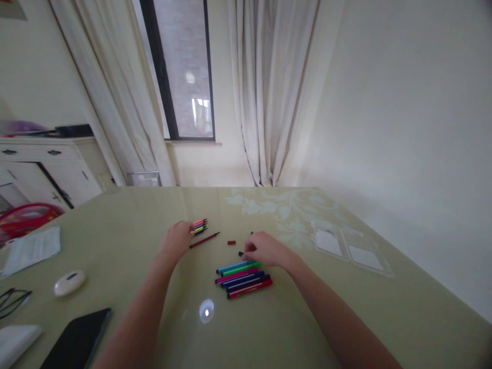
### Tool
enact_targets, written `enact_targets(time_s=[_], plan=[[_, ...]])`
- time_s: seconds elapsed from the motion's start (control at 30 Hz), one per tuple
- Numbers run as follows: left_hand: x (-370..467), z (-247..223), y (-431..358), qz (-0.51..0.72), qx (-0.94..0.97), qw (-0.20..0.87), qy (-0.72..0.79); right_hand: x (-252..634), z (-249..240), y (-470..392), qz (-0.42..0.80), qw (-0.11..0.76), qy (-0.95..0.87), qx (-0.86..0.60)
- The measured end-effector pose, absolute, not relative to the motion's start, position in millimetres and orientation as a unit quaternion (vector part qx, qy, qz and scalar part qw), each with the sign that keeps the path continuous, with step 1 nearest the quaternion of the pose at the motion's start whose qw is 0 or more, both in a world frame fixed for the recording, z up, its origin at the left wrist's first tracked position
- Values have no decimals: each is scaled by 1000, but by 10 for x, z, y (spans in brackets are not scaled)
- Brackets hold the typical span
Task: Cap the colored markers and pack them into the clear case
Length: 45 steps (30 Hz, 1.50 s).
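My left hand point(177, 240) is closed at the near ends of several colored pencils point(200, 228), which lie side by side with their tips pointing right. A single dark red pencil point(204, 240) rests apart, just in front of that bunch. Over the middle of the table, my right hand point(266, 249) has its fingers pinched together and pointing down. A small black piece point(241, 253) shows at its fingertips; whether it is gripped is unclear. Just below this hand, several felt-tip markers point(246, 280) lie in a slanted row, light blue, green, magenta, dark blue and red.
A small red piece point(231, 242) lies between the hands. On the right is an open clear plastic case point(348, 248). At left are a black phone point(77, 341), a white oval mouse point(69, 283), glasses point(13, 302) and a paper sheet point(33, 250).
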State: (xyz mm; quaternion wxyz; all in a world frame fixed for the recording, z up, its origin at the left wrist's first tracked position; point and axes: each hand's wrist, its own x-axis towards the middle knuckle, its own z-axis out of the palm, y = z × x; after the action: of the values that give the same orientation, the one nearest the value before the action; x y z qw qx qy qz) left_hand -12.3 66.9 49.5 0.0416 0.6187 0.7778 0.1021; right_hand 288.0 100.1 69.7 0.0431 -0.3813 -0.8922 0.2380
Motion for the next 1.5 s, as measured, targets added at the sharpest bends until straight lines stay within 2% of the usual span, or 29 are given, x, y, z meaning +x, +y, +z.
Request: enact_targets(time_s=[0.1,0.27,0.4,0.5,0.63,0.8,0.87,1.03,1.33,1.5], plan=[[-139,446,649,102,598,29,795,2814,625,984,176,94,-889,-413],[-99,368,631,101,590,29,801,2746,526,949,162,52,-886,-431],[-86,387,617,103,587,34,803,2781,546,964,154,65,-891,-422],[-62,496,605,116,588,33,800,2842,659,993,183,125,-880,-421],[76,786,597,171,631,59,754,2967,924,1028,287,256,-839,-384],[411,1132,520,357,731,247,527,3162,1239,1021,347,358,-801,-332],[525,1212,470,393,723,277,496,3222,1328,997,346,371,-799,-323],[633,1305,390,410,714,275,497,3271,1460,923,319,378,-808,-320],[628,1319,396,396,724,278,492,3195,1461,869,303,368,-822,-311],[670,1359,379,425,715,271,484,3196,1471,862,288,398,-817,-302]])
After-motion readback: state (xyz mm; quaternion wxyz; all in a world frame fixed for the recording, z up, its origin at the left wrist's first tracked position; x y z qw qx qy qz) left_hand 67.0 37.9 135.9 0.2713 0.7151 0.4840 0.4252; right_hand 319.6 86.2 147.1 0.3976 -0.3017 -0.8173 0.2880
